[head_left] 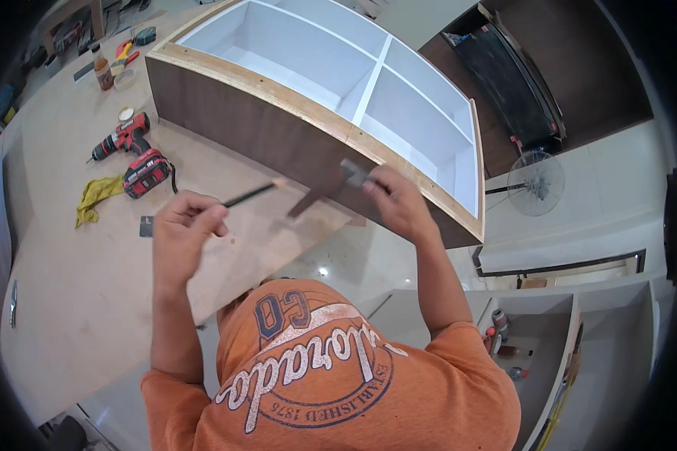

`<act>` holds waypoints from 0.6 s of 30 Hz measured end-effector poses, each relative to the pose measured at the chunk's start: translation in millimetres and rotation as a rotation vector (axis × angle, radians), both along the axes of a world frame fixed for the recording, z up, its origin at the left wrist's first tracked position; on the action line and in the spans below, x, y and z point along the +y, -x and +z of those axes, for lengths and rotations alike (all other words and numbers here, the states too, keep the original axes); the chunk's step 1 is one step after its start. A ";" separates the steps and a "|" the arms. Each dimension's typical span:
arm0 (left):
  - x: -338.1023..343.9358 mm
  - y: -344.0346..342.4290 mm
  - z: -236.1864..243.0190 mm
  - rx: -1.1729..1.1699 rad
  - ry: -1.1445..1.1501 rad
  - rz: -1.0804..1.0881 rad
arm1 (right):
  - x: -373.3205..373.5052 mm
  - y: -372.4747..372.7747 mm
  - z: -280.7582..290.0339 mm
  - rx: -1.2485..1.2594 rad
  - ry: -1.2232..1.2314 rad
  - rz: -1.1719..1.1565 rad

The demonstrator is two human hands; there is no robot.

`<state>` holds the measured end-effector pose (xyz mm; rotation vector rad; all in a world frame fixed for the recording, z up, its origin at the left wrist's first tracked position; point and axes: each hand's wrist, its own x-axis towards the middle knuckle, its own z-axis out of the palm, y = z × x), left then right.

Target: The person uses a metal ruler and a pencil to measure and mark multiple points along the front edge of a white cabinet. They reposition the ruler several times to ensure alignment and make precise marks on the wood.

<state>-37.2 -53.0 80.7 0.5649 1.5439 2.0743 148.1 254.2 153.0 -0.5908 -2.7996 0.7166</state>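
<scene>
My left hand [188,222] is closed on a thin black pencil-like stick [248,195] with a pale tip, held above the wooden tabletop [90,286]. My right hand [399,197] grips a tool with a grey head [355,173]. A brown strip [314,198], smeared by motion, reaches from beside that head down to the left; I cannot tell its exact kind. Just behind my right hand runs the dark brown side of a wooden cabinet [226,129], lying on the table with its white compartments facing up. Its pale wood edge passes close to my right fingers.
Left of the cabinet lie a red and black cordless drill [128,137], its battery [147,174], a yellow cloth [98,198] and a small dark plate [147,226]. Farther back stands a bottle [102,71]. A fan [535,184] and open shelving [579,323] are at the right.
</scene>
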 end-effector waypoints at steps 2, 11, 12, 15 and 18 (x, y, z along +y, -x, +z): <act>-5.1 6.5 -22.2 -0.149 -0.061 -0.023 | 33.6 2.8 -6.1 0.072 -0.034 -0.013; 19.8 -66.9 -81.8 -0.610 -0.243 -0.220 | 85.8 17.8 -54.9 0.295 -0.237 0.051; 20.1 -71.7 -83.0 -0.610 -0.241 -0.208 | 84.6 19.7 -54.5 0.314 -0.256 0.058; 21.8 -80.6 -85.7 -0.647 -0.207 -0.238 | 87.3 20.8 -58.4 0.350 -0.283 0.076; 23.7 -86.4 -89.7 -0.649 -0.259 -0.244 | 88.2 21.5 -59.8 0.380 -0.312 0.098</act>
